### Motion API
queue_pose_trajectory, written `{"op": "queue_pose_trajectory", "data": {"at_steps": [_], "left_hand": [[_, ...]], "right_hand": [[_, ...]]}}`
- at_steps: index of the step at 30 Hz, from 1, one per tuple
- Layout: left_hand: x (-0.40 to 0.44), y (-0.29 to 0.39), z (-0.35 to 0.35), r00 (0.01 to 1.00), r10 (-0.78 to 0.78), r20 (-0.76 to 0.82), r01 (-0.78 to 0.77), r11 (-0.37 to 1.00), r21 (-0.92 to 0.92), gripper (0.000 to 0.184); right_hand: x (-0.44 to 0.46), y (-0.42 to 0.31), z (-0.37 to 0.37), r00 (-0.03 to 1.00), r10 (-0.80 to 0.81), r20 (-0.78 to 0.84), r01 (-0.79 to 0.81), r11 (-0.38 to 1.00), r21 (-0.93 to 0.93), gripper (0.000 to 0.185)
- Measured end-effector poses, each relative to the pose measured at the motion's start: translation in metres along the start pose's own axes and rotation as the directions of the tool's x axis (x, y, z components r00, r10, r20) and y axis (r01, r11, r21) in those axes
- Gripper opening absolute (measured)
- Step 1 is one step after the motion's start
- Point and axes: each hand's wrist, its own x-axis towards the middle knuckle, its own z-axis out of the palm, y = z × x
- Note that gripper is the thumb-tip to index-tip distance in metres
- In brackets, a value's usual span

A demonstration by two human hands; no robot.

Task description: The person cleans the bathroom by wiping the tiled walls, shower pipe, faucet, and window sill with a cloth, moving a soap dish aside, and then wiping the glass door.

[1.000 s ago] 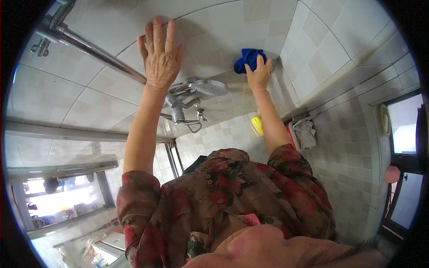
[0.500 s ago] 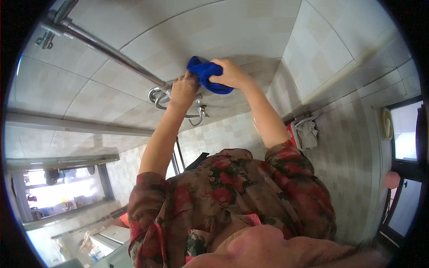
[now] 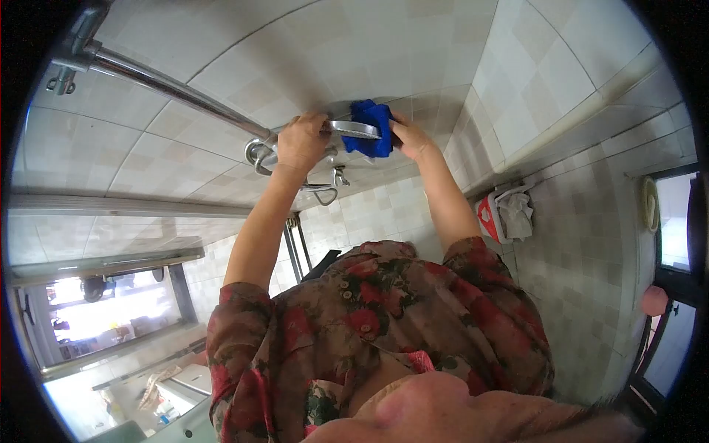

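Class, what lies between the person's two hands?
In the head view, the silver shower head and the blue cloth lie between the left hand and right hand.

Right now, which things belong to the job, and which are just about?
In the job:
- blue cloth, in the right hand
- shower head, in the left hand

Apparently just about:
- red-and-white container
- pink round object

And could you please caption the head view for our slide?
Left hand holds shower head; right hand holds blue cloth against it.
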Motion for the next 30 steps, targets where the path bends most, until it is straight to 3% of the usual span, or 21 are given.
{"op": "queue_pose_trajectory", "data": {"at_steps": [2,3,5,6,8,9,10,11,13,14,15,17,20,24,26,27,29,30], "left_hand": [[0.000,-0.002,0.001,0.999,-0.008,-0.036,0.007,0.999,-0.041,0.028],[0.000,-0.003,0.002,0.999,-0.009,-0.035,0.008,0.999,-0.040,0.028],[0.000,-0.004,0.004,0.998,0.019,-0.061,-0.022,0.999,-0.043,0.027],[0.000,-0.002,0.002,0.997,0.021,-0.069,-0.024,0.999,-0.043,0.027],[-0.002,0.000,-0.001,0.998,0.030,-0.056,-0.032,0.999,-0.035,0.028],[0.001,0.000,-0.002,0.997,0.022,-0.068,-0.025,0.999,-0.037,0.028],[0.001,-0.001,-0.001,0.999,0.015,-0.041,-0.017,0.999,-0.041,0.029],[-0.001,-0.002,0.000,1.000,0.009,-0.003,-0.009,0.999,-0.043,0.030],[-0.003,-0.001,-0.001,1.000,0.003,0.007,-0.003,0.999,-0.046,0.030],[-0.001,-0.001,-0.002,1.000,0.008,0.005,-0.007,0.999,-0.049,0.031],[0.000,0.000,-0.002,1.000,0.019,0.008,-0.018,0.999,-0.044,0.031],[-0.001,0.001,-0.001,1.000,0.016,-0.026,-0.019,0.995,-0.100,0.031],[-0.001,0.001,0.002,0.997,0.036,-0.075,-0.040,0.998,-0.053,0.033],[-0.001,0.003,0.000,0.997,0.030,-0.065,-0.034,0.998,-0.056,0.034],[0.000,0.005,-0.004,0.999,0.016,-0.029,-0.017,0.999,-0.030,0.033],[-0.002,0.006,-0.004,1.000,0.003,0.011,-0.003,1.000,0.003,0.032],[-0.003,0.004,-0.001,1.000,0.013,-0.001,-0.013,1.000,-0.001,0.031],[-0.001,0.006,-0.003,1.000,0.016,-0.023,-0.016,1.000,-0.005,0.030]], "right_hand": [[0.013,-0.018,0.000,0.980,0.076,0.185,-0.047,0.986,-0.159,0.038],[0.013,-0.023,0.000,0.980,0.077,0.186,-0.048,0.986,-0.157,0.038],[0.010,-0.034,-0.001,0.988,0.050,0.144,0.008,0.924,-0.381,0.036],[0.001,-0.048,0.003,0.988,0.045,0.145,0.015,0.922,-0.386,0.036],[-0.026,-0.074,0.014,0.995,-0.071,0.070,0.100,0.698,-0.709,0.033],[-0.028,-0.079,0.013,0.994,-0.072,0.080,0.107,0.690,-0.716,0.033],[-0.030,-0.081,0.011,0.974,-0.228,0.000,0.168,0.717,-0.676,0.033],[-0.033,-0.078,0.011,0.925,-0.368,-0.095,0.229,0.739,-0.633,0.032],[-0.050,-0.118,0.050,0.777,-0.629,-0.043,0.406,0.552,-0.729,0.034],[-0.049,-0.127,0.062,0.563,-0.825,0.050,0.519,0.305,-0.798,0.036],[-0.052,-0.142,0.078,0.420,-0.896,0.145,0.581,0.142,-0.801,0.044],[-0.035,-0.153,0.082,0.227,-0.913,0.340,0.490,-0.194,-0.850,0.052],[0.000,-0.126,0.066,0.351,-0.783,0.514,0.333,-0.409,-0.850,0.053],[0.024,-0.029,0.004,0.321,-0.828,0.459,0.248,-0.394,-0.885,0.052],[0.019,0.012,-0.013,0.419,-0.884,0.207,0.161,-0.152,-0.975,0.049],[0.018,0.033,-0.025,0.426,-0.882,0.199,0.156,-0.145,-0.977,0.049],[0.019,0.060,-0.048,0.608,-0.786,0.111,0.015,-0.129,-0.992,0.044],[0.018,0.063,-0.054,0.606,-0.788,0.109,0.010,-0.129,-0.992,0.044]]}}
